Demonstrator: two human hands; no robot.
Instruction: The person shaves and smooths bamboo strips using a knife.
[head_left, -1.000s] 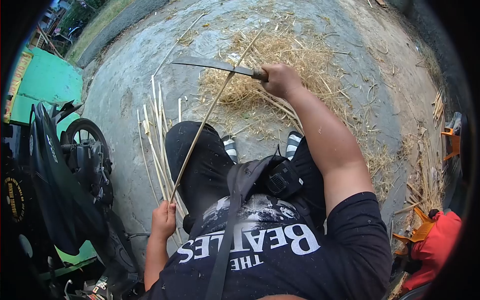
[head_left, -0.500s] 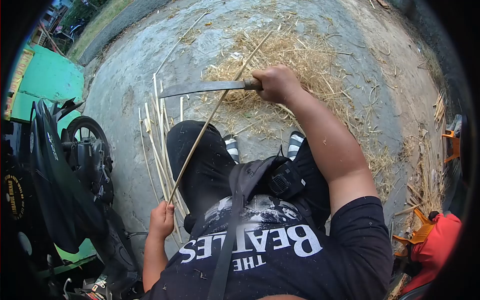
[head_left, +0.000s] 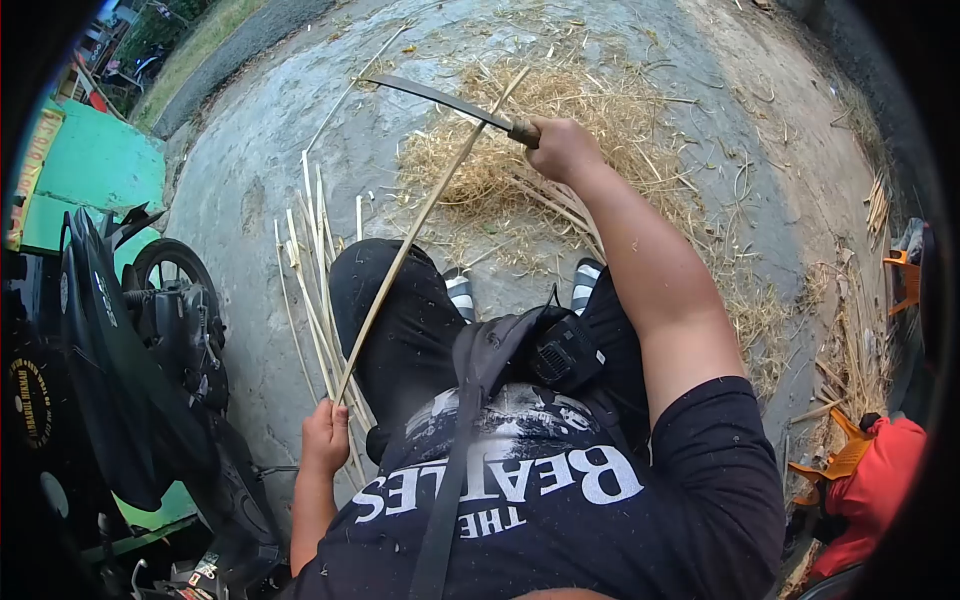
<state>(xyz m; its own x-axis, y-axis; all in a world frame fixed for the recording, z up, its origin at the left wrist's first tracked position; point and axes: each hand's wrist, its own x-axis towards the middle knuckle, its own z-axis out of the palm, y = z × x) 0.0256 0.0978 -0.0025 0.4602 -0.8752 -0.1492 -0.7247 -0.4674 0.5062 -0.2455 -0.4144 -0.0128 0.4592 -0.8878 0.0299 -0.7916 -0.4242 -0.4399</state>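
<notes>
My right hand (head_left: 563,150) is closed round the wooden handle of a machete (head_left: 430,95). Its long, slightly curved blade points left and touches or crosses a thin bamboo strip (head_left: 412,235) near the strip's far end. My left hand (head_left: 325,437) grips the near end of that strip beside my hip. The strip slants up and away across my bent knee. Several pale split strips (head_left: 318,265) lie on the ground left of the knee. Curly shavings (head_left: 560,130) are heaped beyond my feet, with more strips (head_left: 560,205) lying at the heap's near side.
A parked motorcycle (head_left: 140,350) stands close on the left, by a green panel (head_left: 105,155). At right are a red cloth item (head_left: 875,490), orange plastic parts (head_left: 840,462) and scraps of split wood (head_left: 850,370) along the concrete's edge.
The machete has moved forward along the strip towards its far end, and its blade now tilts up to the left. My left hand has stayed almost in place.
</notes>
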